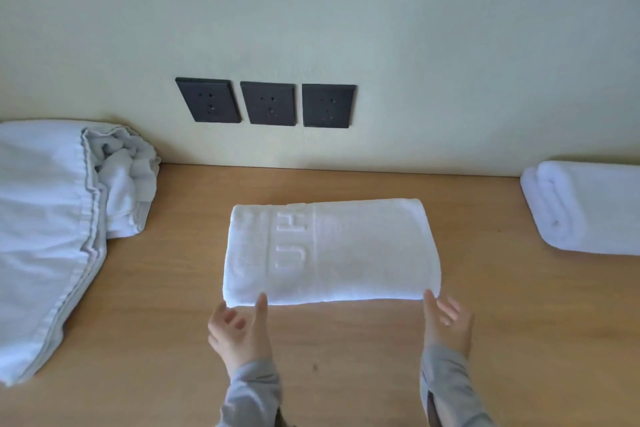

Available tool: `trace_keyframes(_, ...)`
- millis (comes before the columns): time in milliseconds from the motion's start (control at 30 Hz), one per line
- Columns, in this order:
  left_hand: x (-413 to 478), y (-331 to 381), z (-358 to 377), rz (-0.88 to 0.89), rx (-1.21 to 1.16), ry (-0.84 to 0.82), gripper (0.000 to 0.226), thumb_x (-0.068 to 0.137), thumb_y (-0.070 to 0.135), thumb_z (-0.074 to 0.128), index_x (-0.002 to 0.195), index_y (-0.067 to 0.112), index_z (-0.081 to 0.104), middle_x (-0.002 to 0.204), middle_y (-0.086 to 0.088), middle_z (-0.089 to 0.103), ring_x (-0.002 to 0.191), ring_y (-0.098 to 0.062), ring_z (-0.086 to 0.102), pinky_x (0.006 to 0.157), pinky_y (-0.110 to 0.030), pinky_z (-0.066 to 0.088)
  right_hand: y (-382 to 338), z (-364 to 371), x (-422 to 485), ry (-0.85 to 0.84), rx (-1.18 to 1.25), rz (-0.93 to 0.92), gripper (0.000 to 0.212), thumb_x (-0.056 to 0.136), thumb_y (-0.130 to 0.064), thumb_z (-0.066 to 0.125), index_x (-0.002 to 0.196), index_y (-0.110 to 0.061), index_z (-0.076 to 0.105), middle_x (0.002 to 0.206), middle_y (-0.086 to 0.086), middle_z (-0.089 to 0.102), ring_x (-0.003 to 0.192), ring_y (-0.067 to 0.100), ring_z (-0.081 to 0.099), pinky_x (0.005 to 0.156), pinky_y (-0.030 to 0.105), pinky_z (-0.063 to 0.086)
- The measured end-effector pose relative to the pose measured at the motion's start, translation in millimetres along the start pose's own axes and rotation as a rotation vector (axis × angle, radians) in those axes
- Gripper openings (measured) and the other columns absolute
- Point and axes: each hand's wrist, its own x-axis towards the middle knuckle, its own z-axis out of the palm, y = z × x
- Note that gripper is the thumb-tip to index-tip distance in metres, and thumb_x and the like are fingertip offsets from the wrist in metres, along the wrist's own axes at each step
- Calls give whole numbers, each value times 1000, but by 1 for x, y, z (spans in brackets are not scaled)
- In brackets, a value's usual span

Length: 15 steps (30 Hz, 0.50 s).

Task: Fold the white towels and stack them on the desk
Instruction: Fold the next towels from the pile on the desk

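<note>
Head view. Folded white towel [332,251]: flat at centre of wooden table [166,305], embossed lettering band toward its left end, long edge nearest the camera. Left hand [239,333]: at near left corner of that towel, one fingertip touching the edge; grip slack, fingers loosely spread, nothing held. Right hand [448,322]: at near right corner, fingertip on the edge; grip likewise wide, fingers splayed, nothing held. Grey sleeves [450,388] on both forearms. Second folded towel [585,208]: far right on table, well apart from the centre one, partly cut by frame edge. Heap of unfolded white linen [45,218]: left side of table, crumpled, against pale wall [415,28]. Three dark sockets [268,102]: in a row on wall above table.
</note>
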Motion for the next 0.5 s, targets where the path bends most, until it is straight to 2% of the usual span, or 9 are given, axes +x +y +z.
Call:
trace_keyframes(33,-5,-6,1,-207,-81,-70,60,64,27,84,111,6,53,87,-11,49,78,-23,48,86,-36,45,7,1,-4,-50,122,206,53,84,-23,68,126,2,46,110,12,56,93,25,58,88,36,45)
trace_keyframes(67,-7,-10,4,-385,-151,-159,57,68,31,83,111,8,52,84,-9,48,75,-21,46,79,-33,45,12,5,-7,-128,242,362,50,84,-24,68,123,1,49,103,10,57,84,21,61,94,37,45)
trace_keyframes(133,-4,-9,13,-577,-284,-299,53,75,36,75,114,9,50,97,-11,53,85,-21,53,83,-30,48,7,18,-10,-270,439,532,36,83,-30,67,105,-4,56,90,7,56,72,12,62,106,40,40)
trace_keyframes(200,8,-1,23,-610,-382,-318,64,75,43,74,121,4,51,115,-10,59,102,-23,59,99,-34,45,-7,33,-10,-293,574,585,44,80,-35,69,108,-5,54,104,9,57,99,19,61,109,41,37)
trace_keyframes(233,15,6,28,-622,-416,-290,69,73,46,75,122,3,51,117,-10,60,103,-25,60,100,-35,46,-16,39,-10,-267,616,596,53,77,-37,72,115,-6,52,112,10,57,110,23,57,106,41,40)
trace_keyframes(333,28,19,41,-669,-398,-190,78,67,52,78,124,7,48,113,-12,58,95,-30,61,91,-38,49,-42,55,-11,-206,637,648,60,68,-39,80,113,-11,52,111,12,62,100,29,62,89,45,52)
trace_keyframes(367,28,20,44,-673,-379,-183,79,64,54,78,121,9,48,113,-12,59,97,-31,61,92,-40,49,-47,59,-12,-193,618,659,63,66,-41,81,115,-15,51,111,10,63,98,29,62,87,45,53)
trace_keyframes(433,27,20,47,-665,-389,-174,77,60,56,80,114,11,47,113,-11,60,100,-31,62,98,-43,47,-51,63,-13,-171,557,654,72,64,-45,82,122,-20,47,115,5,62,102,26,61,90,41,52)
trace_keyframes(500,28,20,48,-662,-434,-194,72,62,53,80,110,11,47,110,-9,61,96,-30,63,96,-44,48,-55,63,-15,-180,545,641,71,66,-45,80,124,-20,48,113,2,61,100,22,61,90,35,50)
